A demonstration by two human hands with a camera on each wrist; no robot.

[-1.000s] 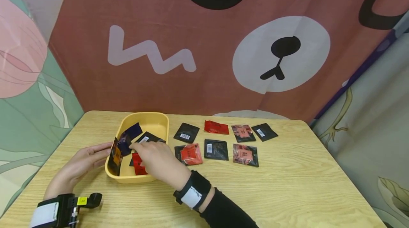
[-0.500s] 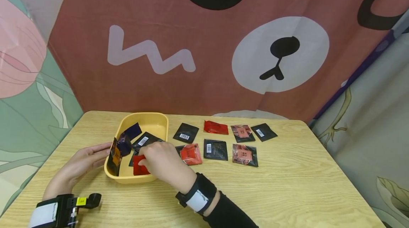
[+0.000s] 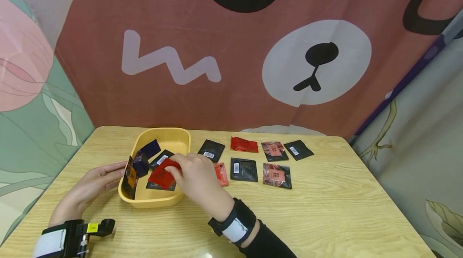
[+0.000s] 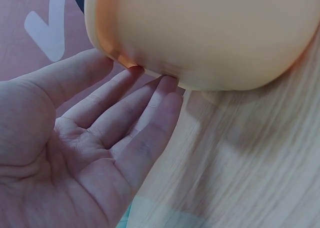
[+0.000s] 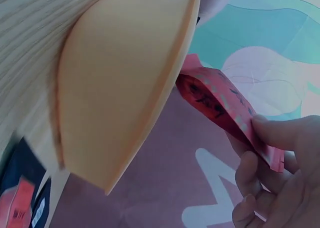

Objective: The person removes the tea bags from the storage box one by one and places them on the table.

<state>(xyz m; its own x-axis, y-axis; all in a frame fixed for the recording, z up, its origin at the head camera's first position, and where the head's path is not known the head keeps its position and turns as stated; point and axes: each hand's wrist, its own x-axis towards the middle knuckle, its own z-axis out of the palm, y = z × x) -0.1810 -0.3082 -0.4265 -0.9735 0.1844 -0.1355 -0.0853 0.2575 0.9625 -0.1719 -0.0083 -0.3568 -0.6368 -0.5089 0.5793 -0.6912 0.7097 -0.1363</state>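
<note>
from the head view, the right hand (image 3: 193,171) pinches a flat red foil sachet (image 3: 163,173) by its near edge and holds it just above the shallow yellow plastic tray (image 3: 181,137), clear of the dark sachets (image 3: 162,160) lying inside. the left hand (image 3: 95,181) lies flat on the pale wood-grain table (image 3: 325,209), fingers straight, tips against the tray's left wall, beside an upright dark packet (image 3: 131,175) leaning at the rim. to the right of the tray, black and red sachets (image 3: 244,168) sit in two loose rows on the table, one partly hidden behind the right hand. done well, i'd say this lift wants the pinch firm on the seam, the packet raised high enough to clear the rim, and the left hand bracing so the light tray doesn't skid. over to the left wrist view: the open palm (image 4: 75,153) faces up, straight fingers (image 4: 150,113) touching the underside curve of the tray's wall (image 4: 210,33), a contact the head view only hints at; no sachets visible here at all. now the right wrist view: seen from below, the red sachet (image 5: 225,110) juts past the tray's rim (image 5: 170,83), gripped between thumb and curled fingers (image 5: 270,138). this view confirms the packet is off the tray floor and shows its printed face, though the tray's contents are hidden. a few table sachets (image 5: 20,208) peek in at the lower left.
</note>
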